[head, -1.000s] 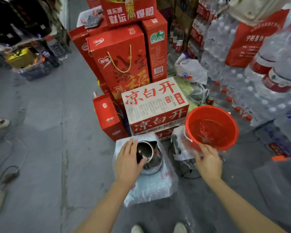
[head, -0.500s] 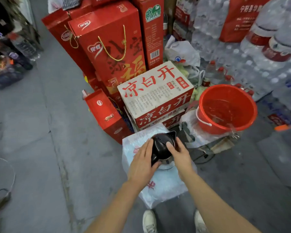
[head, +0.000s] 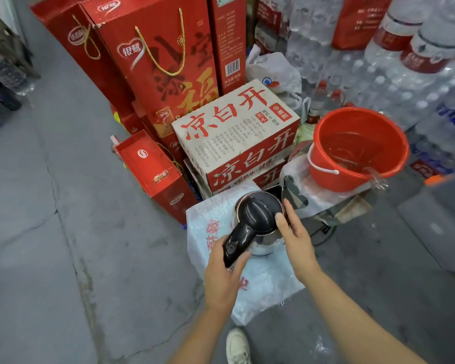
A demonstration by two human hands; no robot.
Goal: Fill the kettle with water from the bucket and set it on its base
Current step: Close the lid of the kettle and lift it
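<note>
Kettle point(head: 258, 219), bucket point(head: 326, 174), two hands

Kettle point(head: 258, 224): glossy black plastic lid + handle, shiny metal body. Bucket point(head: 352, 151): smooth red plastic, white handle. Box point(head: 237, 135): matt cardboard. Bag point(head: 247, 271) under kettle: crinkly plastic. Floor point(head: 50, 206): rough concrete.

left: bare floor point(head: 50, 232), open | ahead: stacked boxes point(head: 237, 135) wall off the kettle point(head: 258, 222) | right: bucket point(head: 357, 151) near — bottle packs point(head: 418, 88) behind
</note>
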